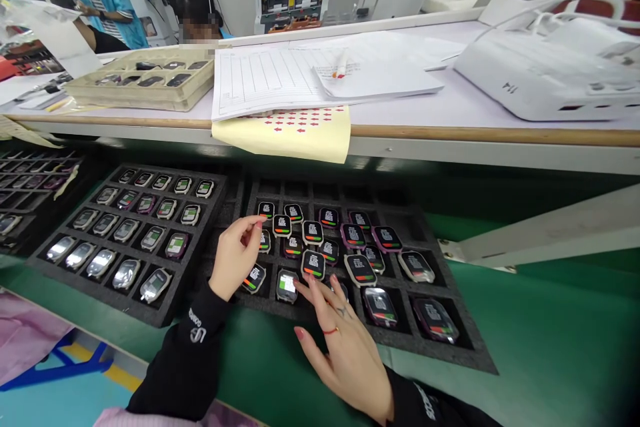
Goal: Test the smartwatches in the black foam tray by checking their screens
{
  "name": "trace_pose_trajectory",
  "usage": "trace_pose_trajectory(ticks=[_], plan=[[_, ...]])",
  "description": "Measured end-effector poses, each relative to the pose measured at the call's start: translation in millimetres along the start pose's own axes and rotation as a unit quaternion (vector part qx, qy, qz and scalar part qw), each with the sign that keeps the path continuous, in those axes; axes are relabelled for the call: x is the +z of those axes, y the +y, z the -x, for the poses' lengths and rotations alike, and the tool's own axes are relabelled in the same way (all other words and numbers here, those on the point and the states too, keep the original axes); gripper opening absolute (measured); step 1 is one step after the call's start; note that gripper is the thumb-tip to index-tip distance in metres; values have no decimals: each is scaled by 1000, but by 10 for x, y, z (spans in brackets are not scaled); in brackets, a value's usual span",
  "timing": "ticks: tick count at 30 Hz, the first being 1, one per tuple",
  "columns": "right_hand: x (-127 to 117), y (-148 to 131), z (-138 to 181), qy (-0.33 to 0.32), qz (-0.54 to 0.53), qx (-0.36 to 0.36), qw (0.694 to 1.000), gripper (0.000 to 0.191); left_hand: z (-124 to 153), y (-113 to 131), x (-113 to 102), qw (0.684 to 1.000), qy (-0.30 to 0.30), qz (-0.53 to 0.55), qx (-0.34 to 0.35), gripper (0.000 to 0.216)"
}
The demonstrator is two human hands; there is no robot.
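Left hand (235, 260) was curled beside a watch (265, 241), grip unclear; right hand (347, 347) lay spread flat, hiding part of middle tray (350, 192) on table (550, 320). Neighbour tray (179, 283) held 20 watches (125, 230), counted.

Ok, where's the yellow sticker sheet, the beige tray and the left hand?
yellow sticker sheet (290, 144): head view, its plain lower part.
beige tray (130, 97): head view, its front wall.
left hand (233, 260): head view, middle of the hand.
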State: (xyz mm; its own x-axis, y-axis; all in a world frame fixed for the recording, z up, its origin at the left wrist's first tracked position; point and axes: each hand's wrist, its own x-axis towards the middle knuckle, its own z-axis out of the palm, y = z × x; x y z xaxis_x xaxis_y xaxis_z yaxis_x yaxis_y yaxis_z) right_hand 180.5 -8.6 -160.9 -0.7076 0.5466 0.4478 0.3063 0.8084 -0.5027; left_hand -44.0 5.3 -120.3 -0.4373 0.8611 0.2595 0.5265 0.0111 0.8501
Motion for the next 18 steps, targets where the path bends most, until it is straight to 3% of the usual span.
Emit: trace_pose_trajectory(ticks=[7, 11, 18], plan=[[-44, -1, 39, -1, -82, -17, 997, 65, -9, 2, 10, 1000, -6, -4, 4, 22], [-21, 15, 19, 17, -32, -9, 999, 65, -15, -4, 12, 1000, -8, -6, 5, 22], [-2, 4, -9, -18, 20, -20, 999, 65, -4, -8, 19, 1000, -11, -9, 9, 22]])
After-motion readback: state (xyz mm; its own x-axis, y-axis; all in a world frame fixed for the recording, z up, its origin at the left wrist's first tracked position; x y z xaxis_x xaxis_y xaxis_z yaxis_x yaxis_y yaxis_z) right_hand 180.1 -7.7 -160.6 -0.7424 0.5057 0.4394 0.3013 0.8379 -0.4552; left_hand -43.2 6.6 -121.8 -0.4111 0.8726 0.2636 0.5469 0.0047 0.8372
